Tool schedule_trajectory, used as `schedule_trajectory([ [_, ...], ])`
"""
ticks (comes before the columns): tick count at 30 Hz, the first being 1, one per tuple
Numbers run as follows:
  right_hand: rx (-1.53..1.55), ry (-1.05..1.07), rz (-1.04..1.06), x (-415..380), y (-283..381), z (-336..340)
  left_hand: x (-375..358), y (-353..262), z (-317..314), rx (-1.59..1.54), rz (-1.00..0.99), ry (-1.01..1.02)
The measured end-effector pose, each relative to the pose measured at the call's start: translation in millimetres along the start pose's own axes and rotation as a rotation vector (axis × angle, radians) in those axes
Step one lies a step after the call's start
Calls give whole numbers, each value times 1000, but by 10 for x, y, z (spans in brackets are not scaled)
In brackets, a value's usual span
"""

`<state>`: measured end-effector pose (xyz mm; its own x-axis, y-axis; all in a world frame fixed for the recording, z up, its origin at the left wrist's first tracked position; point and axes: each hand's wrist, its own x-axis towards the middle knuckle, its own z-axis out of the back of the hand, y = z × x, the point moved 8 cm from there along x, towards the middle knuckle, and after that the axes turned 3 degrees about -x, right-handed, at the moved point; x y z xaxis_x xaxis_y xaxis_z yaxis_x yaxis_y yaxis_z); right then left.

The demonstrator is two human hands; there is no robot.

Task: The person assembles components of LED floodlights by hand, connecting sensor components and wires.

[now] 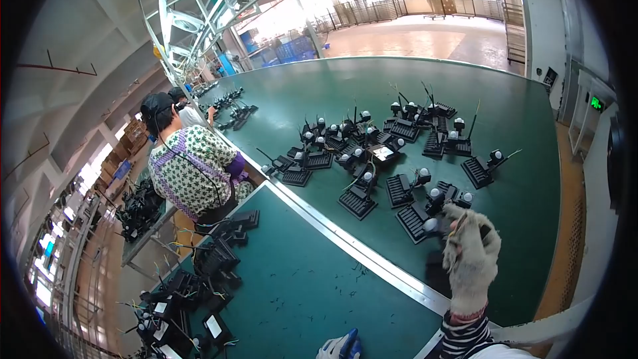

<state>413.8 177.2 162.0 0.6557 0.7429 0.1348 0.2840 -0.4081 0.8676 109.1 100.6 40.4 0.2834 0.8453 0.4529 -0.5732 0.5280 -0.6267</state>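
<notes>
My right hand, in a fluffy greyish-white glove, reaches over the green bench at the right. Its fingers are curled beside the white dome of a black finned floodlight. Whatever is between the fingers is hidden by the glove. A dark blurred shape lies just left of the wrist. At the bottom edge, my left hand shows only in part, in a white and blue glove, and its grip is cut off by the frame. Several similar floodlights with white domes and wires stand beyond my right hand.
A metal strip separates the two green surfaces. Black floodlights with loose wires pile up on the near table's left side, and small black scraps lie scattered there. A co-worker in a patterned top sits at the left.
</notes>
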Motion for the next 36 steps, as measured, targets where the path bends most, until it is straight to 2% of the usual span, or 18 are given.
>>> schedule_trajectory([
  [6,-101,-270,147,507,-374,496,-26,98,-2,10,-8,-50],
  [9,-128,-454,336,689,-566,771,9,114,5,-31,39,-13],
  [10,-299,-482,315,694,-644,858,9,124,8,-39,44,-21],
  [13,-524,-527,383,676,-847,959,9,170,20,-74,69,-35],
  [14,-628,-469,422,666,-805,898,17,187,14,-93,86,-30],
  [17,-1114,-515,525,322,-627,719,41,199,46,-172,132,-17],
  [18,-1273,-393,506,226,-704,694,42,208,51,-205,144,-11],
  [21,-1789,-260,366,31,-908,691,-26,330,-12,-321,234,-2],
  [22,-1864,-184,110,35,-996,796,-50,362,-18,-391,250,-32],
  [25,-1912,-192,-179,55,-1068,855,-24,320,27,-305,192,-22],
  [26,-1937,-144,-218,98,-1114,833,-3,306,42,-302,181,-16],
  [31,-1945,89,-5,345,-1406,508,25,272,58,-326,206,-37],
  [34,-1939,235,67,453,-1500,196,10,268,44,-212,131,-28],
  [36,-1906,231,132,540,-1647,46,54,238,65,-237,149,-8],
])
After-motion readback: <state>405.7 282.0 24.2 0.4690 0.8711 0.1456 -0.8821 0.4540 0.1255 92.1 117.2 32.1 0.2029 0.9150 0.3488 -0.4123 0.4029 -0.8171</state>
